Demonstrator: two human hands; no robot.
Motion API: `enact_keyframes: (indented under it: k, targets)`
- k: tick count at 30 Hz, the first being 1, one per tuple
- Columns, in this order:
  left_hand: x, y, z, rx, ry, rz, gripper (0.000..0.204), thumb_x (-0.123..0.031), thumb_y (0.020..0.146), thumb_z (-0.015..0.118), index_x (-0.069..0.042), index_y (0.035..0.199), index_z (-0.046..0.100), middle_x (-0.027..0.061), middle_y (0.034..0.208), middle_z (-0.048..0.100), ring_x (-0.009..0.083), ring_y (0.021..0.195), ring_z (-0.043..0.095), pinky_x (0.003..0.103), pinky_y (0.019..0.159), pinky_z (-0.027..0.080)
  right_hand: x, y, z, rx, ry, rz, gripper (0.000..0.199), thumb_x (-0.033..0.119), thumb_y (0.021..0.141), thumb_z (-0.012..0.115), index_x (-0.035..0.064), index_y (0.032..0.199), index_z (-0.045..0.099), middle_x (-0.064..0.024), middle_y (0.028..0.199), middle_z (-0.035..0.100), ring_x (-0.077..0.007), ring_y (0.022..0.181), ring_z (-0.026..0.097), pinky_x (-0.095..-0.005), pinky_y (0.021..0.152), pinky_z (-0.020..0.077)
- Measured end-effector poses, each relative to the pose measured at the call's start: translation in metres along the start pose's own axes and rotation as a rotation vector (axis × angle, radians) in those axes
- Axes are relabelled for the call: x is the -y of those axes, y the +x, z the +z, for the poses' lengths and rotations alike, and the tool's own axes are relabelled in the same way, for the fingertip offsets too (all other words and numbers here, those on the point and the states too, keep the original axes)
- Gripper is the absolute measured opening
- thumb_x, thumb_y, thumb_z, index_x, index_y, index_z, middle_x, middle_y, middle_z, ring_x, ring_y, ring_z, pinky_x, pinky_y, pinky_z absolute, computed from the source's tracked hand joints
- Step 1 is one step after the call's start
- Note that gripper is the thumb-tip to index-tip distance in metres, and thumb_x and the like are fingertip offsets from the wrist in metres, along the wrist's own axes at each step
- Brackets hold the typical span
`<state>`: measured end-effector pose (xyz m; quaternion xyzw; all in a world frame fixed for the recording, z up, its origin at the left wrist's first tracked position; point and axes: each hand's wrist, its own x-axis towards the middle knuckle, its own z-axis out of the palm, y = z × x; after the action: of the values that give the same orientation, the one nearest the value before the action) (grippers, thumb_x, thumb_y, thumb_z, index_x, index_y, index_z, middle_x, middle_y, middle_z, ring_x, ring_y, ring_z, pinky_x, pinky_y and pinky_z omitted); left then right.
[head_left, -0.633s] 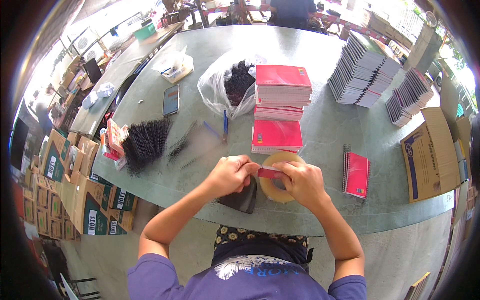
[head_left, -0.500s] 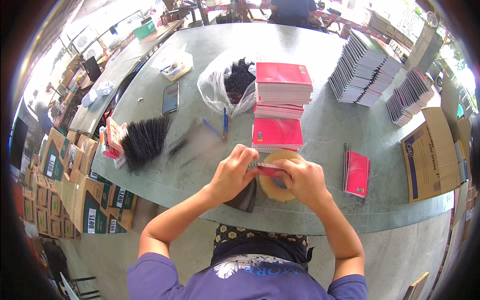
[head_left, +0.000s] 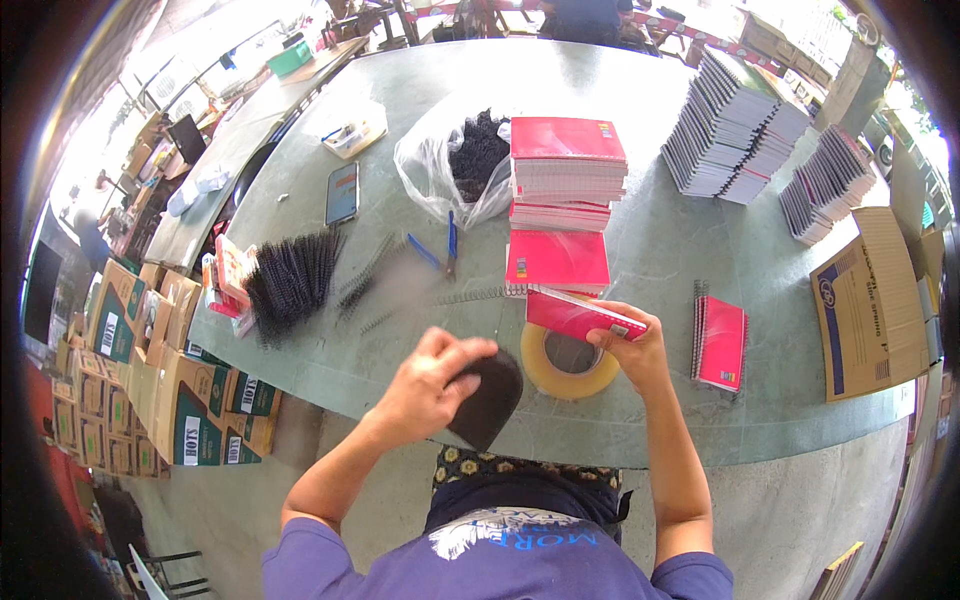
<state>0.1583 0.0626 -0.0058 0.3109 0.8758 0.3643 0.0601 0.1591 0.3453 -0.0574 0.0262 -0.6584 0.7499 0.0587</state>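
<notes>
A red notebook [head_left: 568,313] is held tilted above the table by my right hand [head_left: 630,338], whose thumb and fingers close on its right end. From the notebook's left end a thin dark spiral coil [head_left: 478,296] sticks out to the left. My left hand [head_left: 435,385] is away from the notebook, over the edge of a black flat pad [head_left: 492,402] with a rounded end. Its index finger stretches out, the other fingers are loosely bent, and nothing shows in it. Under the notebook lies a roll of clear tape [head_left: 567,378], partly hidden by it.
Stacked red notebooks [head_left: 557,262] stand just beyond my hands. Blue-handled pliers [head_left: 450,250], black coils [head_left: 292,285], a phone [head_left: 342,193] and a plastic bag of coils [head_left: 440,165] lie left. Rightward are coil-bound red notebooks [head_left: 720,340], taller notebook piles [head_left: 735,130] and a carton [head_left: 870,305].
My left hand has let go of the notebook and moved down-left to the black pad. The right hand has turned the notebook, showing its red cover, with the coil now sticking out left.
</notes>
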Motion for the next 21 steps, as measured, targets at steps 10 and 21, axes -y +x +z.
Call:
enact_keyframes:
  k: [10,21]
  targets:
    - [-0.021,0.059,-0.005,-0.576,0.314,0.341,0.029,-0.002,0.076,0.067,-0.006,0.102,0.055,0.0128,0.087,0.055,0.032,0.075,0.057,0.038,0.065,0.048,-0.011,0.006,0.001,-0.053,-0.006,0.012,0.025,0.006,0.077,0.074,0.0006,0.1,0.068,-0.0033,0.09,0.068,-0.0066,0.08,0.06,-0.0217,0.073,0.0494]
    - [-0.046,0.048,-0.05,-0.848,0.171,0.311,0.023,-0.001,0.077,0.068,-0.002,0.096,0.054,0.0085,0.092,0.054,0.0206,0.084,0.056,0.033,0.068,0.049,-0.015,0.011,-0.007,-0.05,0.046,-0.016,0.021,0.003,0.078,0.072,0.0012,0.099,0.07,-0.0014,0.087,0.068,-0.0065,0.077,0.059,-0.0212,0.07,0.0487]
